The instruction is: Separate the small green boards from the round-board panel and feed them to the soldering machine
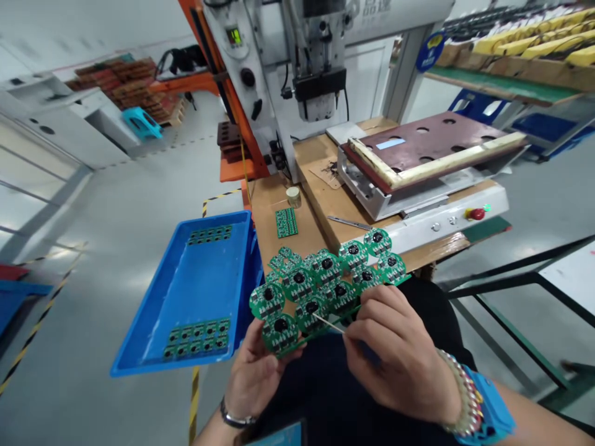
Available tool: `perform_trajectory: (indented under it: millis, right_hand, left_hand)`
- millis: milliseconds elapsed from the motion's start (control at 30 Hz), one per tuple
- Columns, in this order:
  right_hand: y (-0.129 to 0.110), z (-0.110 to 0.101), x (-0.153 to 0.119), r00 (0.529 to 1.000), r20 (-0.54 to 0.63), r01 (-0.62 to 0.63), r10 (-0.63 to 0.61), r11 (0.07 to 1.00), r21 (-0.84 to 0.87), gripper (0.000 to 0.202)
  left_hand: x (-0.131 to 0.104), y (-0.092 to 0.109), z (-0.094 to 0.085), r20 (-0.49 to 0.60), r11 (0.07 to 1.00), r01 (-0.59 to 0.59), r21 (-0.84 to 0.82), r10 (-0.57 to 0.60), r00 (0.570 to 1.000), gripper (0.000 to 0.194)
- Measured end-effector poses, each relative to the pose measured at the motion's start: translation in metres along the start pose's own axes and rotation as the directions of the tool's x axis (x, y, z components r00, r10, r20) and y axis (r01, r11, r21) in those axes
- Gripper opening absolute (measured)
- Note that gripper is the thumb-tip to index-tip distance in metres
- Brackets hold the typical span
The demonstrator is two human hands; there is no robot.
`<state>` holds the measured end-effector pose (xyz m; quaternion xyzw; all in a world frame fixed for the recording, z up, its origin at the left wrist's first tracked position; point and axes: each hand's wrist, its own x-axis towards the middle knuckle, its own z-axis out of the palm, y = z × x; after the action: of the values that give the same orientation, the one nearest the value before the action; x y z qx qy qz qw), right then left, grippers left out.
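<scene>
My left hand (258, 368) grips the lower left corner of a green circuit board panel (320, 282), made of joined round boards with black blobs at their centres. The panel is tilted above my lap. Pinched in my right hand (395, 353) is a thin pale stick (329, 322), its tip at the black blob of one lower round board. Whether the tip touches the blob I cannot tell. More round green boards (284, 260) show behind the panel's far edge. A smaller rectangular circuit board (286, 223) lies on the wooden bench beyond.
To the left, a blue tray (199, 279) holds several circuit board panels (199, 337). A press machine (320, 87) stands ahead, with a brown perforated plate (427, 145) at its right. A small round pot (293, 197) and a metal knife-like tool (349, 223) lie on the bench (307, 238).
</scene>
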<state>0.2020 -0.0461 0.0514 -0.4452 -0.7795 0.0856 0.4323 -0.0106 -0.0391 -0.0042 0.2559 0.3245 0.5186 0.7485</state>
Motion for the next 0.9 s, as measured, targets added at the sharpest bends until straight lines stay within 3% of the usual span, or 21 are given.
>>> perform_trajectory:
  millis: [533,900]
  right_hand:
    - [0.001,-0.003,0.002,1.0,-0.012,-0.023,0.023,0.999,-0.023,0.01]
    - [0.001,-0.003,-0.002,0.999,-0.006,-0.034,0.034,0.999,-0.028,0.012]
  left_hand:
    - [0.001,-0.001,-0.005,0.031,0.998,-0.061,-0.004,0.062,0.998,0.04]
    - [-0.002,-0.001,-0.01,-0.004,1.0,-0.019,-0.001,0.019,1.0,0.043]
